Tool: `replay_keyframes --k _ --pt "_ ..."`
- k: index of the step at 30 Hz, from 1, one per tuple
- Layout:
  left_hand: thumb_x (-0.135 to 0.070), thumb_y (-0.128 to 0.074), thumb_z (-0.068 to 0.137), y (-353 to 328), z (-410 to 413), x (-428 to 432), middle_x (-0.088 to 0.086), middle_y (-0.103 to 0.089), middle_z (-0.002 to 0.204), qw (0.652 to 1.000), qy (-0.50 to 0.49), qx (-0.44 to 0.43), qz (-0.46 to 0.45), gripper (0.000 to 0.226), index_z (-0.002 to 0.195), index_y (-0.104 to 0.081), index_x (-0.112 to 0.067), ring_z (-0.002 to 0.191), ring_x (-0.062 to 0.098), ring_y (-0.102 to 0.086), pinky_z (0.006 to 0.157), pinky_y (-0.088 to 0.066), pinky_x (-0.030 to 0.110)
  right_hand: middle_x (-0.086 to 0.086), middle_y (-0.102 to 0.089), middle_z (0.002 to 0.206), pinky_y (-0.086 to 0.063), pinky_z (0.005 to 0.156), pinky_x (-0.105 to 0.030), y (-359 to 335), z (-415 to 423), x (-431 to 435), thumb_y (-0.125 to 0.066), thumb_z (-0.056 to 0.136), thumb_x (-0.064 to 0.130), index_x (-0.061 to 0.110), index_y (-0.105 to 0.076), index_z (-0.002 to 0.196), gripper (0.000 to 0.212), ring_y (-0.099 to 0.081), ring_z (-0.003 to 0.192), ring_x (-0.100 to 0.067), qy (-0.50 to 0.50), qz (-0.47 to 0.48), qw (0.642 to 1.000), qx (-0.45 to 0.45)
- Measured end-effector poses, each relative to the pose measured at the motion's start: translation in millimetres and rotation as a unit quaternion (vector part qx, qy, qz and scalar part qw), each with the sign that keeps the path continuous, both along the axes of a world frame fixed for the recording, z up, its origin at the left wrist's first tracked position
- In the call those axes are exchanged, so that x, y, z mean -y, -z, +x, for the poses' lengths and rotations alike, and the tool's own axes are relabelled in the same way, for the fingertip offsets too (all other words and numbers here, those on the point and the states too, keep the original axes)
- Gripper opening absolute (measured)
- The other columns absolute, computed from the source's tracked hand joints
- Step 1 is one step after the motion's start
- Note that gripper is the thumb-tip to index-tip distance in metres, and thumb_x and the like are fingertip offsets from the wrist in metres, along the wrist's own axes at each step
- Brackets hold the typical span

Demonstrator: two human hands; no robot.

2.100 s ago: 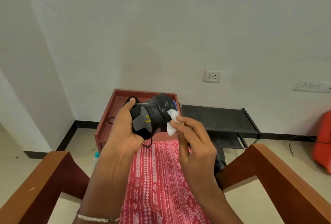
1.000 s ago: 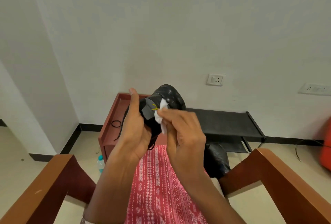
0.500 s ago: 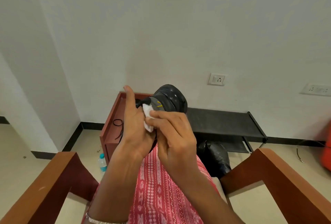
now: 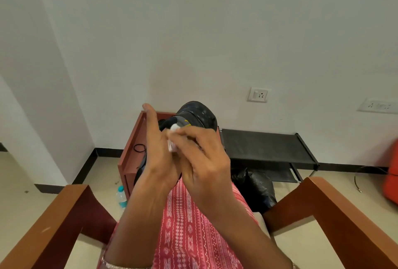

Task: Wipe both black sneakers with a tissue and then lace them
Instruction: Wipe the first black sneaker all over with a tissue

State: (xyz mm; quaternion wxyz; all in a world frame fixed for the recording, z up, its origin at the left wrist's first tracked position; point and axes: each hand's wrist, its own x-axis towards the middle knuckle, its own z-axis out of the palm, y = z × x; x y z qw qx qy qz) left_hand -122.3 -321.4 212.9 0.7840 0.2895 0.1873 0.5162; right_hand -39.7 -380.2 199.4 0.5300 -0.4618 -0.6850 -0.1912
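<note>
Sneaker (image 4: 198,112) in left grip (image 4: 160,154), tissue (image 4: 173,127) in right grip (image 4: 206,165)

Hands bunched at the centre, open air above and to either side

The left hand (image 4: 157,152) holds the black sneaker (image 4: 198,115) and the right hand (image 4: 204,165) pinches the tissue (image 4: 173,127) against it, the two hands touching with no gap between. Air is open up to the white wall (image 4: 193,42). Lower down, the left armrest (image 4: 58,223) and right armrest (image 4: 336,212) fence the lap. Beyond stand a brown wooden stand (image 4: 129,152), a black rack (image 4: 265,148), a black bag (image 4: 256,187) and a plastic bottle (image 4: 121,198) on the floor.
</note>
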Motion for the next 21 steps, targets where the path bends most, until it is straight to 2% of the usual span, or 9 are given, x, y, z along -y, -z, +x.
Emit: replay_keyframes --k 2,4,8,10,11,13,15,19,21 --pt "-0.083 -0.043 0.081 -2 3 5 0.009 -0.058 0.085 0.999 -0.010 -0.022 0.028 0.078 0.097 -0.059 -0.009 0.088 0.021 -0.060 0.092 -0.049 0.033 -0.012 -0.068 0.108 -0.052 0.085 -0.028 -8 -4 -7 -0.063 0.095 0.008 0.001 -0.075 0.109 0.019 -0.063 0.098 -0.024 0.045 -0.003 0.999 -0.006" --pt "-0.078 -0.037 0.086 -7 7 10 0.014 -0.062 0.102 0.998 -0.027 -0.043 0.041 0.080 0.108 -0.062 -0.005 0.104 0.026 -0.062 0.107 -0.046 0.039 -0.012 -0.069 0.106 -0.052 0.083 -0.029 -16 -4 -13 -0.053 0.099 0.017 0.002 -0.075 0.106 0.028 -0.062 0.096 -0.025 0.063 -0.009 0.998 -0.016" --pt "-0.079 -0.035 0.087 -6 6 8 0.008 -0.067 0.091 0.998 -0.037 -0.044 0.041 0.082 0.096 -0.067 -0.005 0.099 0.022 -0.066 0.102 -0.049 0.036 -0.011 -0.070 0.109 -0.052 0.087 -0.032 -12 1 -12 -0.057 0.097 0.014 0.002 -0.075 0.108 0.024 -0.061 0.100 -0.026 0.036 -0.012 0.999 0.025" --pt "-0.083 -0.036 0.083 -5 2 7 0.009 -0.069 0.091 0.997 -0.049 -0.058 0.032 0.088 0.100 -0.066 -0.002 0.094 0.021 -0.068 0.098 -0.052 0.037 -0.012 -0.069 0.110 -0.052 0.087 -0.033 1 9 -6 -0.060 0.098 0.011 0.001 -0.074 0.110 0.021 -0.062 0.100 -0.026 0.007 -0.009 1.000 0.029" --pt "-0.084 -0.035 0.082 -6 0 6 0.013 -0.070 0.098 0.995 -0.051 -0.073 0.031 0.096 0.108 -0.065 0.002 0.098 0.023 -0.069 0.099 -0.052 0.041 -0.012 -0.069 0.110 -0.053 0.087 -0.033 8 14 -2 -0.057 0.100 0.010 0.001 -0.075 0.109 0.021 -0.063 0.100 -0.025 -0.007 -0.011 1.000 0.023" --pt "-0.088 -0.030 0.080 -9 -2 6 0.027 -0.065 0.120 0.994 -0.033 -0.092 0.041 0.112 0.128 -0.058 0.009 0.117 0.036 -0.062 0.111 -0.043 0.051 -0.010 -0.069 0.109 -0.052 0.086 -0.034 18 24 2 -0.054 0.100 0.007 0.002 -0.076 0.105 0.022 -0.063 0.100 -0.025 -0.022 -0.025 0.999 0.010" --pt "-0.088 -0.026 0.082 -11 -2 6 0.033 -0.057 0.134 0.995 -0.023 -0.086 0.044 0.113 0.132 -0.057 0.008 0.131 0.044 -0.051 0.117 -0.034 0.054 -0.009 -0.069 0.107 -0.052 0.085 -0.035 21 31 1 -0.060 0.094 -0.003 0.004 -0.076 0.101 0.019 -0.062 0.100 -0.024 -0.020 -0.039 0.999 -0.004" --pt "-0.086 -0.032 0.083 -12 -1 6 0.032 -0.052 0.140 0.998 -0.023 -0.039 0.034 0.109 0.135 -0.054 0.007 0.134 0.041 -0.049 0.117 -0.035 0.052 -0.008 -0.068 0.107 -0.052 0.087 -0.034 12 27 -1 -0.064 0.086 -0.012 0.004 -0.076 0.102 0.025 -0.062 0.103 -0.021 -0.023 -0.035 0.998 -0.038" --pt "-0.084 -0.032 0.085 -14 -2 7 0.029 -0.055 0.133 0.999 -0.025 -0.023 0.037 0.108 0.136 -0.052 0.009 0.127 0.037 -0.054 0.116 -0.037 0.048 -0.009 -0.068 0.107 -0.052 0.088 -0.033 10 23 -1 -0.062 0.088 -0.012 0.003 -0.076 0.101 0.024 -0.063 0.103 -0.022 -0.031 -0.023 0.998 -0.048"
